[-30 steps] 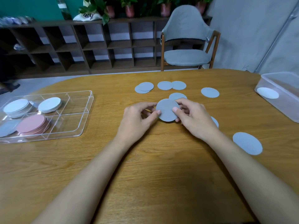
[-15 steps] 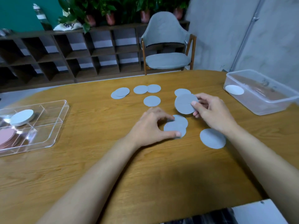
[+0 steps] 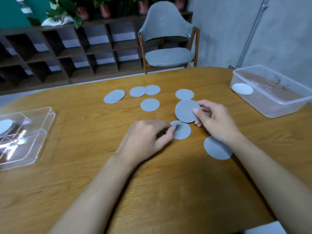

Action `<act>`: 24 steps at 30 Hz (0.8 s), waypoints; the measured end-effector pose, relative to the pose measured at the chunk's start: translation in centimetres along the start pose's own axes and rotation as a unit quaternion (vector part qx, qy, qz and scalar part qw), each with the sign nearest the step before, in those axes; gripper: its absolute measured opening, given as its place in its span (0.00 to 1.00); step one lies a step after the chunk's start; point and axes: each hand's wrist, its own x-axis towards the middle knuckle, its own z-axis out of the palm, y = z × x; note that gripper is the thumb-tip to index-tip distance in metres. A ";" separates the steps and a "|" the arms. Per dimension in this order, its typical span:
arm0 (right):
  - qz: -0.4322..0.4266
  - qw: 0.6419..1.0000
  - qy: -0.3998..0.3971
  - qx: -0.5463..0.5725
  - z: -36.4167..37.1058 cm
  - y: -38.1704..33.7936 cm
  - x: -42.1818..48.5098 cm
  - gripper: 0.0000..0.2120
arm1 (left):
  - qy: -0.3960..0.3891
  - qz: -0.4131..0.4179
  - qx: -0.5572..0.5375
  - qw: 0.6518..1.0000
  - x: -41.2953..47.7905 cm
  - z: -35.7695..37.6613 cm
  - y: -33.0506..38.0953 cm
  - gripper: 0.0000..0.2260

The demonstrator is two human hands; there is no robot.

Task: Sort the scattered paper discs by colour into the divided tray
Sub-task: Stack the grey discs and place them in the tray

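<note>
Grey-blue paper fills the middle of the oval wooden table (image 3: 84, 149). The right hand (image 3: 215, 123) has its grip closed on one grey-blue paper disc, the held disc (image 3: 184, 111). The thumb is on its near face and the fingers are behind, so it stands tilted off the table.

Just below it lies a flat disc (image 3: 183, 132), with the rim of a second disc (image 3: 174, 123) showing at its far left edge. The left hand (image 3: 145, 139) has its fingers curled and their tips at the flat disc's left edge. Motion blur hides whether its grip has taken hold.

A near disc (image 3: 217, 149) lies by the right wrist, partly covered by it. Further back lie a lone disc (image 3: 150, 105), a far disc (image 3: 184, 94) just behind the held one, an overlapping pair (image 3: 137, 91) and a small overlapping heap (image 3: 114, 97).

At the left edge sits the clear divided plastic tray (image 3: 43, 130), with a pale stack of discs (image 3: 5, 126) in one of its far compartments. On the right stands a clear plastic tub (image 3: 270, 107) holding a white disc (image 3: 242, 89). Beyond the table are a grey upholstered chair (image 3: 167, 54) and a dark wooden shelf (image 3: 67, 53).
</note>
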 end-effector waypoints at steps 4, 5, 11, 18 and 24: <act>-0.016 1.000 -0.020 -0.004 0.3 -0.5 -0.1 0.08 | 0.060 -0.029 0.021 0.998 0.2 -0.1 -0.4 0.14; -0.020 0.999 -0.025 -0.005 0.4 -0.7 -0.2 0.09 | 0.068 -0.039 0.006 0.997 0.2 -0.1 -0.6 0.14; -0.022 0.999 -0.035 0.012 0.5 -0.6 -0.5 0.09 | 0.082 -0.105 -0.075 0.988 0.2 -0.5 -0.8 0.03; -0.032 0.997 -0.060 0.049 0.7 -1.0 -0.7 0.10 | 0.083 -0.223 -0.264 0.935 0.5 0.4 0.0 0.02; -0.057 0.991 -0.121 0.006 1.0 -1.3 -0.9 0.14 | 0.087 -0.290 -0.310 0.901 1.0 1.1 0.4 0.12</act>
